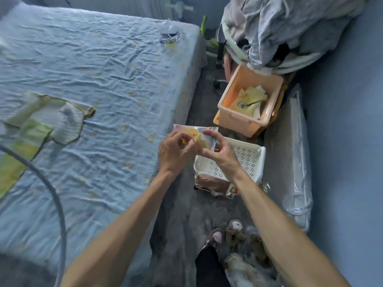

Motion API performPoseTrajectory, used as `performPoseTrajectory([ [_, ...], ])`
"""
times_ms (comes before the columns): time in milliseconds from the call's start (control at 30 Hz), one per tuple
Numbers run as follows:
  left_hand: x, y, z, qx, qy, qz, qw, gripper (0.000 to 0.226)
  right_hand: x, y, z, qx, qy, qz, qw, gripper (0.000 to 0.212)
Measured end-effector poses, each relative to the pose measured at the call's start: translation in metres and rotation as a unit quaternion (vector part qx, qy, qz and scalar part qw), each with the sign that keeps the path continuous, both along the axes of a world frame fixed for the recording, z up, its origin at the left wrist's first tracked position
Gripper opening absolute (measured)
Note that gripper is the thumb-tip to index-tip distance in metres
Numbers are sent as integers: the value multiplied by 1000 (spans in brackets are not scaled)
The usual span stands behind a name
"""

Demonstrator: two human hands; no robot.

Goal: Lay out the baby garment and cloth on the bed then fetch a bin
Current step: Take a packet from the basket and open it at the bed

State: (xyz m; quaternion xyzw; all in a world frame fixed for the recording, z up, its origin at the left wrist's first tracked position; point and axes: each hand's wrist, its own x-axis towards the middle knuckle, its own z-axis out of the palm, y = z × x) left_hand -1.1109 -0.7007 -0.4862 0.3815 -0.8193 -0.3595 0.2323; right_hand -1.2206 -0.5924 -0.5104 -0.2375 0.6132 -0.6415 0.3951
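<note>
A white and green baby garment lies spread flat on the left part of the bed. Over the bed's right edge, both hands hold a clear plastic packet with a yellow folded cloth inside. My left hand pinches its left end and my right hand grips its right side. Directly under the hands, a white perforated bin stands on the floor. Beyond it is a peach plastic bin holding yellow cloths.
A pile of clothes heaps on a chair at the back right. A clear plastic bag leans on the blue wall. Stuffed toys and my foot are on the grey floor. A small bag lies near the bed's far corner.
</note>
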Motion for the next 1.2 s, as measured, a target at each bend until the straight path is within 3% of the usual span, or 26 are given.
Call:
performPoseTrajectory([
  [200,153,-39,57,105,99,136,980,17,128,-50,59,-23,-6,116,993,50],
  [333,275,-57,92,127,182,195,955,21,234,-76,86,-47,5,175,983,51],
  [500,423,-73,115,147,213,248,933,11,367,-103,107,-65,-27,218,973,50],
  [700,557,-88,130,158,256,335,893,18,494,-135,118,-57,-64,244,966,44],
  [933,634,-144,123,172,285,382,862,12,567,-205,110,-62,-53,257,963,43],
  [1200,637,-283,93,231,266,372,859,24,577,-331,66,-57,-94,210,972,42],
])
